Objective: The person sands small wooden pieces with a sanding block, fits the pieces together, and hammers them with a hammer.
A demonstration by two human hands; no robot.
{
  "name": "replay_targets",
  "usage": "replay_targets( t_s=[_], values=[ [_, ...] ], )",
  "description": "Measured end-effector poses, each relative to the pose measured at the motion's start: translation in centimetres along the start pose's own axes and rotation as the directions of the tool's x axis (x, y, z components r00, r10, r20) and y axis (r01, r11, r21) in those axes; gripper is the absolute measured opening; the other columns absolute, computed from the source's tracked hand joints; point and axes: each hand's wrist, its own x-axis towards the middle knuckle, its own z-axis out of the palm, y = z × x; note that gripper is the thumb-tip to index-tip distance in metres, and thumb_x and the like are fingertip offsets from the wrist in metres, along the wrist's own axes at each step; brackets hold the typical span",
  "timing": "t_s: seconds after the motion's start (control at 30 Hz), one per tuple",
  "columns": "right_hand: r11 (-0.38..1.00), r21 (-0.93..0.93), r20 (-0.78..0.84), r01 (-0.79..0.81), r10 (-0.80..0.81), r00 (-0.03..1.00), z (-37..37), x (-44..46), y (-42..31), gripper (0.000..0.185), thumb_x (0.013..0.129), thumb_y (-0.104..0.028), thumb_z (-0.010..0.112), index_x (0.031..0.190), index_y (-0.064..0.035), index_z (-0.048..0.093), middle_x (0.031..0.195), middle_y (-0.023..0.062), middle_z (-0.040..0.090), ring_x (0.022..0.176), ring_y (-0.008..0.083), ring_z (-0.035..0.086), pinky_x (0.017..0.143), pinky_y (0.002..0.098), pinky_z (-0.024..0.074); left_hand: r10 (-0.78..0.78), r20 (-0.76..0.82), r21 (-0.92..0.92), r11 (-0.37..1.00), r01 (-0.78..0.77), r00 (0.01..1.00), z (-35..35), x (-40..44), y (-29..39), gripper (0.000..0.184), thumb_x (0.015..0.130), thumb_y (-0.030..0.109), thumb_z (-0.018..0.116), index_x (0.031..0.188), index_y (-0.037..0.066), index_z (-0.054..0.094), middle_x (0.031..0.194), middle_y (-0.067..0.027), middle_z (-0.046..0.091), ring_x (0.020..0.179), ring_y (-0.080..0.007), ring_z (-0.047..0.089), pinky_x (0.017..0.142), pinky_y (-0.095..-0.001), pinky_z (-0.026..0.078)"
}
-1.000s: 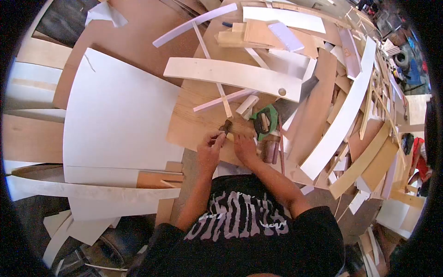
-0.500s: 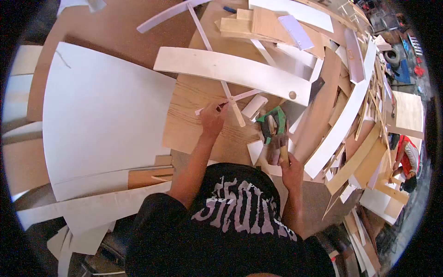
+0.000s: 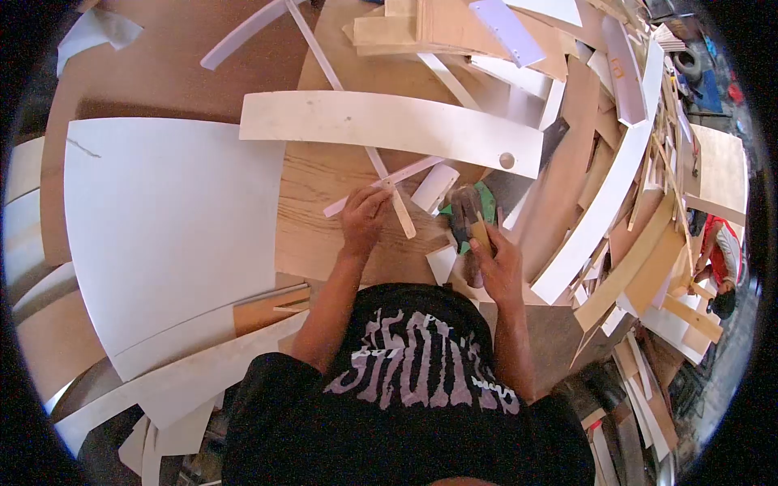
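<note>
My left hand [image 3: 363,219] is at the crossing of two thin wooden strips, its fingers bent and pressed together by the joint. Whatever sits between the fingertips is too small to make out. One pale strip [image 3: 405,217] runs from the joint up beneath a curved white board [image 3: 389,121]; the pinkish strip [image 3: 417,168] crosses it. In my right hand [image 3: 498,263], closed round the wooden handle, is a hammer [image 3: 480,235], blurred at its head. Just beyond lies a handsaw with a green and black grip [image 3: 486,198], partly hidden by the hammer.
Under the strips lies a wood-grain panel [image 3: 324,243]. A large white panel [image 3: 170,243] spreads out at left. Stacked offcuts [image 3: 454,32] and long boards [image 3: 600,186] crowd the far and right sides. Another person in red [image 3: 717,251] crouches at far right.
The view has shifted slightly. My right hand has brought the hammer up and a little left, over the saw grip. My left hand stays by the strips' joint, its fingers now more over it.
</note>
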Motion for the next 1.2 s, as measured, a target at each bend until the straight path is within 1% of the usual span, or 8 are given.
replay_targets(
  t_s=[0.3,0.37,0.5,0.6,0.67,0.8,0.97,1.2],
  values=[
    [0.999,-0.032,0.091,-0.012,0.015,0.996,0.0,1.1,0.6,0.040,0.093,-0.025,0.065,0.124,0.0016,0.063,0.087,0.0173,0.070,0.076,0.0210,0.065,0.072,0.0358,0.0512,0.083,0.006,0.016,0.996,-0.083,0.997,0.1,0.8,0.2,0.026,0.071,0.000,0.079,0.095,0.006,0.074,0.095,-0.0085,0.072,0.089,-0.0273,0.068,0.078,-0.0371,0.056],
    [0.992,0.012,0.148,-0.128,0.125,0.981,-0.5,1.3,-0.1,0.051,0.092,-0.035,0.067,0.125,0.0037,0.063,0.108,0.0271,0.069,0.097,0.0398,0.069,0.088,0.0437,0.0524,0.097,0.022,0.031,0.995,-0.097,0.995,0.2,0.7,0.2,0.026,0.071,-0.001,0.079,0.095,0.006,0.074,0.095,-0.0086,0.072,0.090,-0.0274,0.068,0.078,-0.0372,0.056],
    [0.989,0.018,0.113,-0.143,0.141,0.984,-0.4,1.2,-0.5,0.050,0.091,-0.036,0.067,0.123,0.0032,0.064,0.104,0.0263,0.070,0.094,0.0401,0.069,0.087,0.0438,0.0529,0.096,0.040,0.064,0.993,-0.099,0.995,0.3,0.6,0.4,0.027,0.071,-0.001,0.079,0.096,0.006,0.073,0.095,-0.0089,0.071,0.090,-0.0276,0.068,0.079,-0.0376,0.056],
    [0.989,-0.138,0.162,-0.054,0.076,0.984,0.3,1.4,-0.2,0.048,0.092,-0.034,0.069,0.120,0.0054,0.064,0.082,0.0199,0.069,0.069,0.0254,0.065,0.071,0.0371,0.0524,0.108,0.024,0.073,0.991,-0.110,0.994,0.4,0.7,0.2,0.026,0.071,0.000,0.079,0.096,0.006,0.073,0.095,-0.0090,0.071,0.090,-0.0278,0.068,0.079,-0.0377,0.056],
    [0.909,-0.200,0.020,0.365,-0.368,0.929,1.1,1.5,-0.5,0.051,0.090,-0.039,0.069,0.116,0.0048,0.066,0.089,0.0226,0.070,0.075,0.0350,0.067,0.076,0.0413,0.0528,0.116,0.012,0.074,0.990,-0.116,0.993,0.5,0.5,0.0,0.026,0.072,0.000,0.079,0.097,0.006,0.073,0.095,-0.0090,0.071,0.090,-0.0278,0.068,0.079,-0.0378,0.056],
    [0.885,-0.245,0.114,0.397,-0.381,0.918,2.2,1.9,-2.6,0.049,0.089,-0.038,0.068,0.114,0.0038,0.065,0.096,0.0249,0.070,0.084,0.0431,0.066,0.078,0.0460,0.0515,0.062,0.013,0.091,0.994,-0.063,0.998,0.6,0.3,0.2,0.024,0.073,0.002,0.079,0.096,0.007,0.073,0.095,-0.0081,0.070,0.090,-0.0270,0.068,0.078,-0.0373,0.056],
    [0.926,0.061,0.235,0.372,-0.376,0.896,4.1,3.2,-2.8,0.040,0.091,-0.030,0.065,0.114,0.0019,0.063,0.093,0.0263,0.067,0.084,0.0443,0.064,0.074,0.0478,0.0504,0.040,0.010,0.065,0.997,-0.041,0.999,0.4,0.4,0.2,0.022,0.073,0.002,0.079,0.094,0.007,0.074,0.094,-0.0075,0.068,0.089,-0.0263,0.067,0.076,-0.0371,0.055],
    [0.962,-0.078,0.423,0.263,-0.207,0.882,5.1,3.3,-2.6,0.041,0.096,-0.031,0.060,0.127,-0.0053,0.059,0.115,0.0242,0.067,0.106,0.0386,0.066,0.093,0.0475,0.0504,0.003,-0.025,-0.095,0.995,-0.005,1.000,0.8,-0.2,-0.8,0.020,0.076,0.004,0.078,0.096,0.007,0.074,0.095,-0.0085,0.068,0.090,-0.0275,0.066,0.077,-0.0372,0.055]
  ],
)
